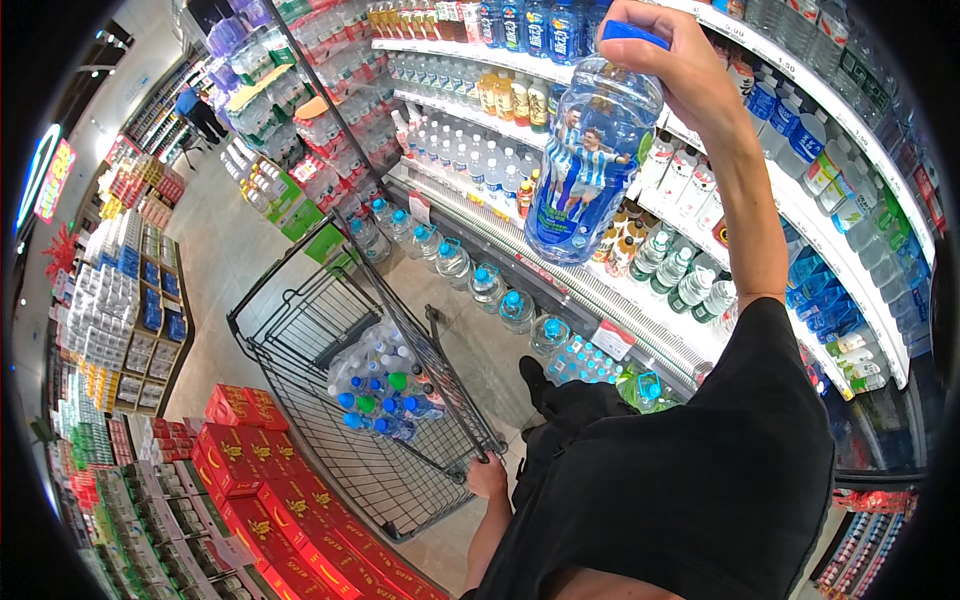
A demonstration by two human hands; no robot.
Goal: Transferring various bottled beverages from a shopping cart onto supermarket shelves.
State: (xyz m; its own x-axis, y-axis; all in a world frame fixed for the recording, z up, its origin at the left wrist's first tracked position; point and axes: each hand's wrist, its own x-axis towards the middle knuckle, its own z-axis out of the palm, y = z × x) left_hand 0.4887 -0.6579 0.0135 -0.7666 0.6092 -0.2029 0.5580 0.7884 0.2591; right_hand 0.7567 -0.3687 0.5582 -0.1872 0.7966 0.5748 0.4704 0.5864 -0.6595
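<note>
My right hand (675,52) grips a large clear plastic bottle (589,161) by its blue cap, in front of the lit drink shelves. Its label shows players in blue and white stripes. Low at the centre, my left hand (489,475) is closed around the handle of a black wire shopping cart (360,442). Inside the cart lie several bottles (386,405) with blue and green caps, partly in clear plastic wrap.
Large water jugs with blue handles (486,285) stand in a row on the floor along the shelf base (525,255). Red cartons (255,480) are stacked left of the cart. Far up the aisle (217,225) a person in a blue top (196,112) bends over.
</note>
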